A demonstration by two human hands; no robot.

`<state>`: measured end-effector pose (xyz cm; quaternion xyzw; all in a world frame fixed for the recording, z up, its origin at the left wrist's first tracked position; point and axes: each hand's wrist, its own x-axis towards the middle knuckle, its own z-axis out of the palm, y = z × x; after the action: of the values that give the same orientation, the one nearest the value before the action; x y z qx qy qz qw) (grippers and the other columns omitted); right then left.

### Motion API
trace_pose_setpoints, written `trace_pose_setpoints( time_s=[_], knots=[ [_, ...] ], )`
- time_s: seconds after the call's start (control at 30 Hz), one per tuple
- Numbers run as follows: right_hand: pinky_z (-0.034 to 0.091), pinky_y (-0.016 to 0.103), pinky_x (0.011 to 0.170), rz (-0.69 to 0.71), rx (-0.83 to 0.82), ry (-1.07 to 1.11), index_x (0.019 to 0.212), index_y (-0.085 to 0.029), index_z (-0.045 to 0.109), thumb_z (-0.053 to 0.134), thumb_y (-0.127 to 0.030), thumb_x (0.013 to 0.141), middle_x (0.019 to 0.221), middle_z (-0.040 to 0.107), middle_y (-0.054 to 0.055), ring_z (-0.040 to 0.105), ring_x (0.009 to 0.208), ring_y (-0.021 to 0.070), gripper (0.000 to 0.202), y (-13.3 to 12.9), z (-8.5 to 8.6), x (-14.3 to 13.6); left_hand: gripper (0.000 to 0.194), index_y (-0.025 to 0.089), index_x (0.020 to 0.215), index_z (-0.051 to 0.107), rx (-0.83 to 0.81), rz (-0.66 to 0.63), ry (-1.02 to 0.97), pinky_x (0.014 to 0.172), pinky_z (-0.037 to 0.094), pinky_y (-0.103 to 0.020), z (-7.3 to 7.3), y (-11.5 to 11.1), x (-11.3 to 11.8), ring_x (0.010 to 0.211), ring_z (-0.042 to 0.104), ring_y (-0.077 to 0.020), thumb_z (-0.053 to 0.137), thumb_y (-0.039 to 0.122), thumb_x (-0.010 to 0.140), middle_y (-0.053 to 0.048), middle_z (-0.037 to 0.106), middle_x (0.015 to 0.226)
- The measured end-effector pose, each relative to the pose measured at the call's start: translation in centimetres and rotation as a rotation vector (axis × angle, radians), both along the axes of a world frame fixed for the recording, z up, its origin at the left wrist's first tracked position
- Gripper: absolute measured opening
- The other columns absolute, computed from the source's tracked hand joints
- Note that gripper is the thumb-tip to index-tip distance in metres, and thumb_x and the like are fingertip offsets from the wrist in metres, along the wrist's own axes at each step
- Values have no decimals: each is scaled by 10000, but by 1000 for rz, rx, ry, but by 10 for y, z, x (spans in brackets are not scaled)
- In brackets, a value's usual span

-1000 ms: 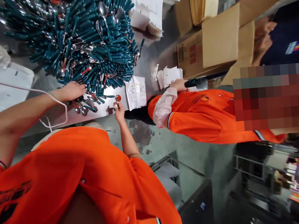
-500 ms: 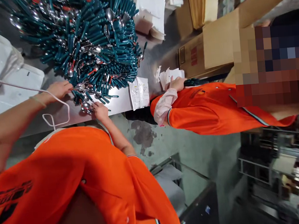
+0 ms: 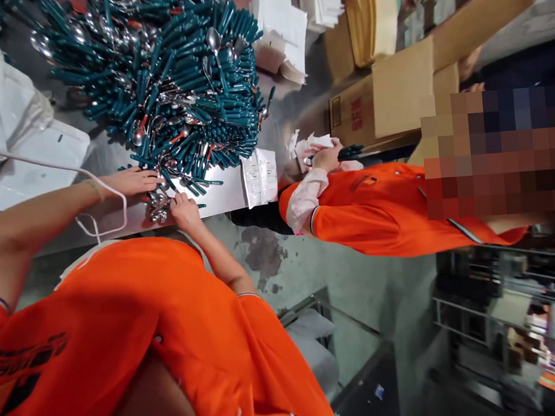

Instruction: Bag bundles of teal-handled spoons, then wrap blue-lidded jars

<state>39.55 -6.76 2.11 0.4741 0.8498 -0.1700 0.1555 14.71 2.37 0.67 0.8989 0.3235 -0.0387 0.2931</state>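
Note:
My left hand (image 3: 137,180) reaches over the near edge of the pile, its fingers stretched out and fingertips at some spoons; whether it pinches one is hard to see. To its right, my right hand (image 3: 185,210) is closed around the handles of several spoons (image 3: 157,211). Their shiny bowls point left, and a dark green handle end sticks out past the hand. Beyond both hands rises a large heap of metal spoons with dark green handles (image 3: 166,82), a few marked with red or orange.
White packets (image 3: 260,177) lie at the table edge, right of my hands. White plastic bags (image 3: 38,163) lie at left, with a pale cable (image 3: 53,165) crossing my left forearm. A co-worker in orange (image 3: 368,207) handles papers and green-handled pieces beside a cardboard box (image 3: 354,115).
My left hand has shifted right and slightly nearer, toward the spoons by my right hand, and its fingers look flatter. My right hand stays almost in place. The co-worker's hand has moved slightly.

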Motion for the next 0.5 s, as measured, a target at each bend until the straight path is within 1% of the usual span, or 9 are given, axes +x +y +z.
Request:
trace_pose_setpoints(
  time_s=[0.07, 0.1, 0.2, 0.27, 0.33, 0.4, 0.47, 0.5],
  knots=[
    [616, 409, 1053, 14, 4, -8, 1328, -109, 754, 401, -104, 1193, 1380, 740, 225, 625, 1356, 316, 378, -1, 6, 2, 337, 135, 1246, 800, -43, -96, 65, 1117, 447, -367, -3, 1, 4, 1536, 522, -238, 583, 17, 1018, -156, 697, 1600],
    [611, 414, 1053, 19, 3, -12, 1323, -107, 754, 401, -102, 1193, 1381, 739, 226, 621, 1361, 319, 376, -1, 9, 3, 338, 128, 1249, 793, -43, -117, 83, 1111, 445, -378, -5, 1, 5, 1546, 510, -247, 567, 10, 1026, -168, 677, 1623],
    [590, 431, 1048, 20, -6, -25, 1293, -87, 750, 401, -86, 1182, 1373, 729, 245, 607, 1370, 337, 366, 0, 15, 11, 309, 131, 1208, 774, -12, -106, 51, 1077, 441, -389, -12, 0, 3, 1530, 521, -269, 570, 4, 1013, -196, 691, 1577],
    [576, 438, 1045, -11, 0, -35, 1280, -90, 748, 402, -79, 1171, 1366, 723, 251, 596, 1369, 346, 363, -1, 19, 21, 292, 151, 1188, 759, -10, -80, 11, 1089, 434, -404, -16, -3, 1, 1530, 517, -283, 581, 11, 1005, -199, 708, 1528],
    [566, 438, 1030, -82, 15, -47, 1267, -108, 749, 419, -84, 1162, 1356, 721, 248, 590, 1354, 352, 347, -4, 24, 34, 318, 174, 1224, 741, -6, -71, -14, 1151, 413, -453, -19, -9, 2, 1539, 495, -298, 573, 16, 1005, -192, 713, 1504],
    [563, 431, 1005, -186, 24, -72, 1243, -128, 755, 451, -93, 1150, 1340, 720, 245, 590, 1332, 358, 320, -8, 29, 50, 361, 179, 1266, 726, 12, -88, -24, 1224, 367, -541, -21, -17, 7, 1547, 478, -322, 544, 13, 1002, -199, 711, 1484],
    [567, 420, 977, -299, 16, -101, 1211, -150, 766, 480, -95, 1129, 1326, 719, 236, 595, 1311, 360, 303, -12, 32, 67, 388, 166, 1253, 729, 27, -99, -32, 1265, 316, -620, -20, -27, 15, 1538, 489, -355, 509, 0, 980, -223, 714, 1439],
    [571, 413, 965, -356, 13, -105, 1202, -161, 772, 493, -88, 1113, 1315, 721, 227, 601, 1298, 357, 302, -14, 33, 75, 383, 160, 1221, 735, 30, -90, -42, 1272, 304, -636, -20, -32, 20, 1520, 507, -369, 504, -2, 962, -234, 718, 1404]
  ],
)
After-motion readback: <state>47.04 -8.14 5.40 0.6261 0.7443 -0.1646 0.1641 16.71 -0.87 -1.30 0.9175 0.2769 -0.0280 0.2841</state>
